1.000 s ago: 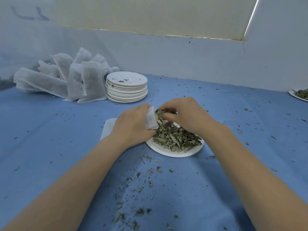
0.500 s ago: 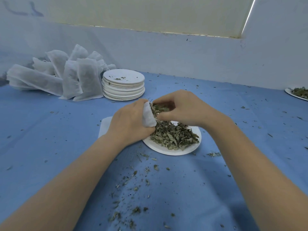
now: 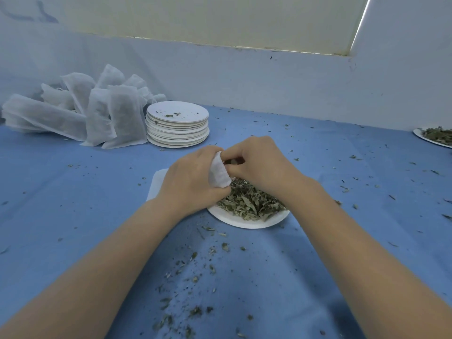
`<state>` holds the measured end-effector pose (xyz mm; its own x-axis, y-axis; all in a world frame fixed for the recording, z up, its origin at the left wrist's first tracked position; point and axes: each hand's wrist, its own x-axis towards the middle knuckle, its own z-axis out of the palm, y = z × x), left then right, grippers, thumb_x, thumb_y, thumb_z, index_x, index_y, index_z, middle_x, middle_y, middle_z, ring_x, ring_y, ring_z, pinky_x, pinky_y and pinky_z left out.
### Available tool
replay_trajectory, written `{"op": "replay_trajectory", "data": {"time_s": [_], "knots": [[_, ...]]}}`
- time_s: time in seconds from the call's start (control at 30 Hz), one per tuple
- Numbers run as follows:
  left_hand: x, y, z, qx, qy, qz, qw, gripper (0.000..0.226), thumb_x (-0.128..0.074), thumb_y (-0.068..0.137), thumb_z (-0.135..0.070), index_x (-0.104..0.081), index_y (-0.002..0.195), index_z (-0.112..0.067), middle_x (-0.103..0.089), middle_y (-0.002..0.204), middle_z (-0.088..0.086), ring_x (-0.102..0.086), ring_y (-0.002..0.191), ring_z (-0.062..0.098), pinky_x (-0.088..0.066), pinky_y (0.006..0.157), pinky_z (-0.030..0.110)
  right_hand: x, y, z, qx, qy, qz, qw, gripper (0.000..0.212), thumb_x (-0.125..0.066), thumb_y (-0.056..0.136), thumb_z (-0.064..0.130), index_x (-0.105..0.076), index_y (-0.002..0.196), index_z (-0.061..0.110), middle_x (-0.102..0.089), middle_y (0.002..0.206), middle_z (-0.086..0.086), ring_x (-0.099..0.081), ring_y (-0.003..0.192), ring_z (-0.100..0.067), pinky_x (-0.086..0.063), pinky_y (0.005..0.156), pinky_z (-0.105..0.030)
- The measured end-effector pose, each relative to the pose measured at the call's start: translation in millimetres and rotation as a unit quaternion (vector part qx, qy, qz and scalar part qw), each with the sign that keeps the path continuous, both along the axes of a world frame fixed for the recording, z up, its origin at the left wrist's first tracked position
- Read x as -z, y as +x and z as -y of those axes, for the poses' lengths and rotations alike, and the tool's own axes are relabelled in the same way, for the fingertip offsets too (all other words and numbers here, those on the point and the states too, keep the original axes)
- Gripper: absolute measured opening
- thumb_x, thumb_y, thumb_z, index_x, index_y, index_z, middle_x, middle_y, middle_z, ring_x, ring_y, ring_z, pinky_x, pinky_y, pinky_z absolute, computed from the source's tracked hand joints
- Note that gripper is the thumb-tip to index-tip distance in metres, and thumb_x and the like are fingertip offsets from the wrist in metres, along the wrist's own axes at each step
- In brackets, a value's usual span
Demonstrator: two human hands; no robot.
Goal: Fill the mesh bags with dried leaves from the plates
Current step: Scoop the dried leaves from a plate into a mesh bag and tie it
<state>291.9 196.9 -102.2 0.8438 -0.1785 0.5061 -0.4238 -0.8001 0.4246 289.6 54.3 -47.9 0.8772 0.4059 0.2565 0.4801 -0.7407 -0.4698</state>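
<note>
Main risk: spillage. The mouth of the small white mesh bag [image 3: 219,173] is narrow and only one side seems to be held open; crumbling leaf can be dropped past the rim onto the blue cloth-covered surface [image 3: 73,204], where loose flakes [image 3: 193,272] are already scattered at 6 o'clock of the plate. A slack hold on the mouth would let it collapse mid-feed. Pushing too hard could crush the leaves or tip the plate.

Left hand [image 3: 193,182]: fingers curled round the bag, held bunched, mouth facing the right hand. Right hand [image 3: 259,165]: fingertips pinched on a small clump of leaf right at the bag mouth; how much is held cannot be told.

The bag is touching both grips, above the 10 o'clock rim of the white round paper plate [image 3: 247,222]. The pile of dried green leaves [image 3: 249,204] lies on that plate, directly under the right grip.

Filled white mesh bags [image 3: 102,118] are heaped at 10 o'clock, beside a stack of emptied white plates [image 3: 178,127]. One more leaf-loaded plate [image 3: 434,137] sits at 2 o'clock, well apart.
</note>
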Motion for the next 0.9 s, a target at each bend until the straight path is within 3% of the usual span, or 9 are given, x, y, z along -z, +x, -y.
{"op": "replay_trajectory", "data": {"time_s": [0.07, 0.17, 0.23, 0.37, 0.43, 0.53, 0.6, 0.73, 0.9], "knots": [[-1, 2, 2, -0.005, 0.047, -0.011, 0.999, 0.027, -0.061, 0.069, -0.030, -0.047, 0.090, -0.023, -0.050, 0.077, -0.011, -0.050, 0.074, 0.012, -0.035, 0.058, 0.026, 2, -1, -3, 0.003, -0.004, 0.001, 1.000, 0.029, -0.065, 0.080, 0.013, -0.056, 0.058, 0.029, -0.041, 0.047, 0.004, -0.040, 0.049, -0.002, -0.032, 0.048, -0.016], [-2, 2, 0, -0.009, 0.040, -0.008, 0.999, 0.028, -0.063, 0.068, -0.026, -0.041, 0.085, -0.022, -0.045, 0.072, -0.012, -0.046, 0.068, 0.011, -0.029, 0.051, 0.018, -2, -3, 1, -0.033, 0.044, -0.094, 0.994, 0.006, -0.066, 0.081, 0.014, -0.070, 0.085, 0.017, -0.068, 0.073, 0.003, -0.056, 0.065, 0.001, -0.045, 0.065, -0.016], [-2, 2, -1, -0.006, 0.041, 0.005, 0.999, 0.029, -0.064, 0.068, -0.027, -0.041, 0.085, -0.022, -0.045, 0.075, -0.013, -0.044, 0.068, 0.012, -0.028, 0.052, 0.016, -7, -4, 9, -0.087, 0.080, -0.185, 0.976, 0.023, -0.062, 0.084, 0.007, -0.070, 0.104, 0.015, -0.073, 0.098, -0.003, -0.066, 0.092, -0.012, -0.051, 0.085, -0.026], [-1, 4, 0, -0.004, 0.069, 0.012, 0.998, 0.030, -0.059, 0.070, -0.035, -0.034, 0.083, -0.024, -0.039, 0.069, -0.013, -0.041, 0.066, 0.013, -0.027, 0.052, 0.027, -11, -5, 17, -0.144, 0.144, -0.265, 0.942, 0.031, -0.051, 0.088, -0.006, -0.065, 0.114, 0.004, -0.068, 0.112, -0.014, -0.063, 0.109, -0.026, -0.050, 0.096, -0.033], [1, 5, -2, -0.007, 0.056, 0.013, 0.998, 0.030, -0.061, 0.069, -0.033, -0.038, 0.086, -0.023, -0.045, 0.073, -0.011, -0.044, 0.067, 0.014, -0.028, 0.054, 0.027, -9, -5, 15, -0.113, 0.162, -0.238, 0.951, 0.026, -0.059, 0.087, 0.000, -0.069, 0.109, 0.010, -0.073, 0.102, -0.005, -0.067, 0.100, -0.013, -0.052, 0.090, -0.023], [-1, 3, 0, -0.012, 0.053, 0.020, 0.998, 0.031, -0.060, 0.069, -0.037, -0.038, 0.086, -0.025, -0.046, 0.075, -0.011, -0.044, 0.067, 0.012, -0.028, 0.053, 0.023, -5, -3, 6, -0.005, 0.140, -0.110, 0.984, 0.013, -0.072, 0.076, 0.012, -0.075, 0.081, 0.024, -0.072, 0.070, 0.007, -0.063, 0.066, 0.006, -0.047, 0.060, -0.007], [-3, 2, 5, -0.011, 0.071, 0.016, 0.997, 0.032, -0.058, 0.069, -0.042, -0.038, 0.084, -0.023, -0.043, 0.072, -0.012, -0.044, 0.066, 0.011, -0.029, 0.054, 0.024, 1, -2, -1, 0.040, 0.130, -0.056, 0.989, 0.018, -0.071, 0.072, 0.010, -0.070, 0.066, 0.027, -0.065, 0.059, 0.008, -0.054, 0.051, 0.004, -0.039, 0.048, -0.007], [-4, 1, 4, -0.006, 0.019, -0.005, 1.000, 0.033, -0.067, 0.069, -0.029, -0.051, 0.096, -0.020, -0.056, 0.084, -0.010, -0.052, 0.077, 0.013, -0.037, 0.061, 0.025, 7, -3, -9, 0.019, 0.065, -0.059, 0.996, 0.011, -0.059, 0.079, 0.006, -0.068, 0.071, 0.009, -0.058, 0.066, -0.003, -0.048, 0.063, -0.011, -0.036, 0.053, -0.021], [-6, -2, 1, 0.031, -0.022, -0.005, 0.999, 0.048, -0.070, 0.066, -0.029, -0.051, 0.110, -0.023, -0.059, 0.094, -0.009, -0.055, 0.081, 0.015, -0.043, 0.067, 0.031, -4, -5, 6, -0.073, 0.086, -0.118, 0.987, 0.011, -0.062, 0.084, 0.013, -0.073, 0.086, 0.013, -0.068, 0.078, -0.011, -0.052, 0.065, -0.006, -0.044, 0.061, -0.025]]}}
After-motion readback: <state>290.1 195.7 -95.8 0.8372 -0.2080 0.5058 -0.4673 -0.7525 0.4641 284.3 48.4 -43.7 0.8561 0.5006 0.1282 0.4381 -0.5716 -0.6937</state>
